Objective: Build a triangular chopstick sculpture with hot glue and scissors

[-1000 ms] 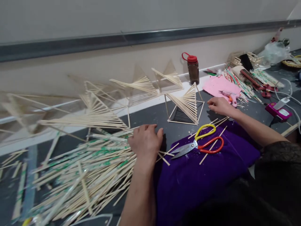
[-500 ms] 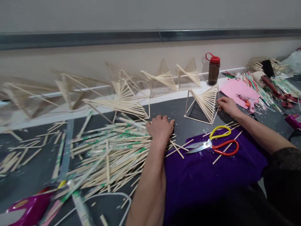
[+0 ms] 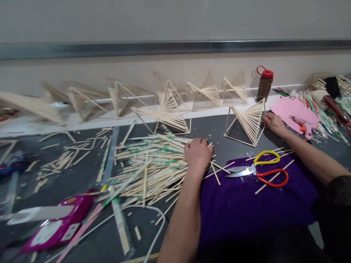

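Observation:
My left hand (image 3: 199,154) rests on the right end of a pile of thin wooden sticks (image 3: 153,170), fingers loosely bent over it and fingertips partly hidden. A short stick end shows by its thumb. With thumb and fingers closed, my right hand (image 3: 274,123) pinches the right edge of a twisted stick model (image 3: 245,123), which stands on the dark table. Scissors (image 3: 254,170) with one yellow and one red handle lie open on a purple cloth (image 3: 246,208) between my arms. Several loose sticks lie around and under them.
More stick models (image 3: 204,95) stand along the wall. A red-capped bottle (image 3: 265,86) is behind the held model. At right lie pink paper (image 3: 285,109) and a pink glue gun (image 3: 307,128). A magenta tool (image 3: 63,219) with a white cord (image 3: 157,237) lies front left.
The view has swung left, so everything sits farther right in the picture. My left hand stays on the pile, my right at the stick model's edge.

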Action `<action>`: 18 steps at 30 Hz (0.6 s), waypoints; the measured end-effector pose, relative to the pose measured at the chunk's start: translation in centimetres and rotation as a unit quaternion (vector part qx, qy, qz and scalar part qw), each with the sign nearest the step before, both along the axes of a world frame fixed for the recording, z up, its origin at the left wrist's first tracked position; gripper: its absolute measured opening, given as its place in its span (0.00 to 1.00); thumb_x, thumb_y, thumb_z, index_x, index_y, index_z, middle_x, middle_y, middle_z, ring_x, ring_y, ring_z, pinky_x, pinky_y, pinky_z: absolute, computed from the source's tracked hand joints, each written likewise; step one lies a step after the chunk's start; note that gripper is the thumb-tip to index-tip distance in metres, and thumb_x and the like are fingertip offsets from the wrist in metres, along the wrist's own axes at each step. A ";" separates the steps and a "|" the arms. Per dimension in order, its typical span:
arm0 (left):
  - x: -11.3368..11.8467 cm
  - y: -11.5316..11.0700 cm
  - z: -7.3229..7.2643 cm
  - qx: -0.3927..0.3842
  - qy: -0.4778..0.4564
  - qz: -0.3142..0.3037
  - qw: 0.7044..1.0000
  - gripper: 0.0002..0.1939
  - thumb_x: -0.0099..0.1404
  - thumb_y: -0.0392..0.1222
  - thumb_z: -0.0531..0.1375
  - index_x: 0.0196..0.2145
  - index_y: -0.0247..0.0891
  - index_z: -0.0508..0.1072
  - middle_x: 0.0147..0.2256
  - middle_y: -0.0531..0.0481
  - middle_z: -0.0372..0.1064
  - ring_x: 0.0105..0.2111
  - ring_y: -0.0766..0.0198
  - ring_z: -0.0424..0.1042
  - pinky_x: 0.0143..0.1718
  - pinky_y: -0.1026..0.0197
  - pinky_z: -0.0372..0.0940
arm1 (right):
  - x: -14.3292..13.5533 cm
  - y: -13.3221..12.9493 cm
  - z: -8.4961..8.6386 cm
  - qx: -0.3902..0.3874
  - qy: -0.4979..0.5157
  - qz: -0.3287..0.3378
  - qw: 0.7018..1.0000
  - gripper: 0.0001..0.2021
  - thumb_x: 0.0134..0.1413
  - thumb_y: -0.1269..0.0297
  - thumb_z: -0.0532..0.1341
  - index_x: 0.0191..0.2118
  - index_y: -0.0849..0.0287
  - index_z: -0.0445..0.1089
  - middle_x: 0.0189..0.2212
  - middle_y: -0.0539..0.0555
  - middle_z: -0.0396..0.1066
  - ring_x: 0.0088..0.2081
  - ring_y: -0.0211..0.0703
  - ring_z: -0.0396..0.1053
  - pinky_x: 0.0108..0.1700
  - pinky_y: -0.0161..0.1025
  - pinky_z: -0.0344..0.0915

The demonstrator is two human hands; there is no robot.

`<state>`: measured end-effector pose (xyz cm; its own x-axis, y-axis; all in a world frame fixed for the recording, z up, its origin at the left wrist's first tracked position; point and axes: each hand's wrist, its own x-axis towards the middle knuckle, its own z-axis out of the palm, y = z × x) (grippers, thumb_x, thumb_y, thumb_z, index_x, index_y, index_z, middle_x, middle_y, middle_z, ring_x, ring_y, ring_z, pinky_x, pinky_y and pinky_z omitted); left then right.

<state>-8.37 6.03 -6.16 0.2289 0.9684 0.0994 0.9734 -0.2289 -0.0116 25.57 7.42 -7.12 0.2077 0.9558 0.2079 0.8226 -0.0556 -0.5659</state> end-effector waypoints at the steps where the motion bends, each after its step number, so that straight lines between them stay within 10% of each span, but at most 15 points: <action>1: 0.0 -0.1 -0.3 0.012 -0.009 0.002 1.000 0.20 0.68 0.47 0.51 0.50 0.38 0.74 0.52 0.40 0.71 0.54 0.51 0.66 0.55 0.51 0.53 | -0.3 0.2 0.3 0.011 -0.001 0.010 1.000 0.13 0.61 0.64 0.51 0.30 0.60 0.69 0.28 0.54 0.72 0.27 0.38 0.67 0.34 0.35 0.61; 10: -0.2 0.1 -1.8 0.064 -0.056 -0.015 0.996 0.16 0.68 0.44 0.52 0.43 0.36 0.76 0.45 0.39 0.74 0.52 0.49 0.67 0.54 0.48 0.55 | -5.1 4.0 3.9 0.040 -0.043 0.085 0.995 0.13 0.60 0.66 0.52 0.28 0.61 0.69 0.25 0.54 0.71 0.29 0.41 0.67 0.35 0.36 0.59; 18: -0.3 -0.1 -1.9 0.080 -0.078 -0.020 0.993 0.16 0.65 0.45 0.56 0.43 0.33 0.76 0.45 0.38 0.74 0.51 0.47 0.67 0.55 0.46 0.55 | -10.0 8.7 3.2 0.029 -0.031 0.111 0.993 0.14 0.62 0.65 0.51 0.33 0.63 0.72 0.28 0.55 0.72 0.30 0.39 0.66 0.35 0.34 0.58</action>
<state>-8.64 5.97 -8.08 0.2371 0.9273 0.2896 0.9562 -0.2755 0.0992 15.61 16.09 -3.88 -0.0212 0.9628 0.2694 0.8447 0.1614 -0.5103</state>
